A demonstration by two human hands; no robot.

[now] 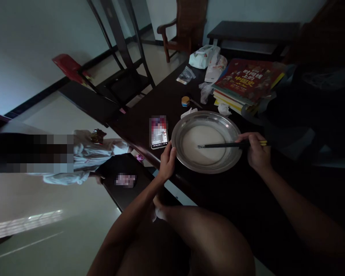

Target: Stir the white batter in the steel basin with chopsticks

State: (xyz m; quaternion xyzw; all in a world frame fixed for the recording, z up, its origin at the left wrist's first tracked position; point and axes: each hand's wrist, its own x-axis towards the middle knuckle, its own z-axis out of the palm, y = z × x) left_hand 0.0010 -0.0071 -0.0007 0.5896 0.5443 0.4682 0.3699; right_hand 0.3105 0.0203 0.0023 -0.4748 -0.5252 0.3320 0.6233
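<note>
A wide metal basin [235,155] stands on the dark table and holds a pale, off-white mixture [201,134]. My left hand [168,161] grips the basin's left rim, the thumb on top. In my right hand [256,151] are black chopsticks [222,145], closed in the fingers at the basin's right edge. Their tips rest in the mixture near its middle, with a little of it stuck on them. Yellowish ends stick out behind the hand. Left of the basin lies a phone [159,132] with its screen lit.
Beyond the basin are a small gold-lidded jar [185,101], crumpled tissue [224,109], plastic bags [204,56] and a stack of books [248,80]. A person in light clothing [86,157] is at the left by a dark bench [117,195]. A wooden chair [186,28] stands at the back.
</note>
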